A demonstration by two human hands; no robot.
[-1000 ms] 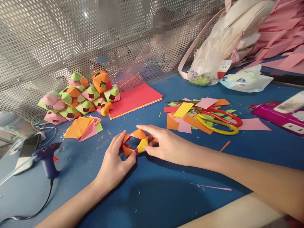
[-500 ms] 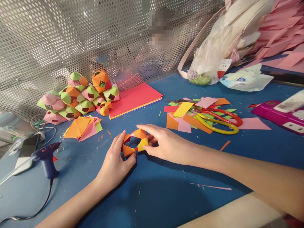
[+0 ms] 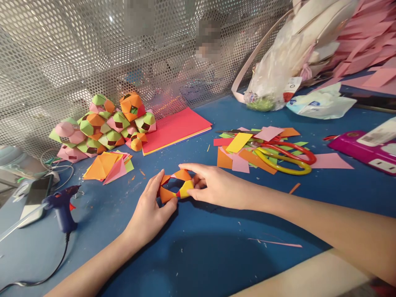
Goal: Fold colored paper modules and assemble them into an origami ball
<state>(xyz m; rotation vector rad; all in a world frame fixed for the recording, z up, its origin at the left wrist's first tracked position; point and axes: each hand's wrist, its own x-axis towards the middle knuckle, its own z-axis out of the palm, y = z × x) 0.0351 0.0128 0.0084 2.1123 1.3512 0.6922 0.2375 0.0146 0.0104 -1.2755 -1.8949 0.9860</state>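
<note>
Between my two hands is a folded paper ring (image 3: 186, 189) in orange, yellow and red, with an open middle. My left hand (image 3: 151, 206) grips its left side, fingers behind and thumb in front. My right hand (image 3: 213, 183) pinches the right side by the yellow part, with the index finger along the top. The ring is just above or on the blue table; I cannot tell which. Past my left hand lies a stack of small paper squares (image 3: 103, 166), orange on top. Finished-looking folded paper balls (image 3: 95, 126) in green, pink and orange are piled behind it.
A blue glue gun (image 3: 63, 206) with its cord and a phone (image 3: 36, 198) lie at left. Red-topped paper sheets (image 3: 176, 130) rest by the mesh panel (image 3: 173, 53). Scissors (image 3: 284, 156) lie on paper scraps (image 3: 238, 142). A purple power strip (image 3: 355, 146) is at right.
Both hands keep their hold on the paper ring almost unmoved. The right fingers and wrist have shifted very slightly.
</note>
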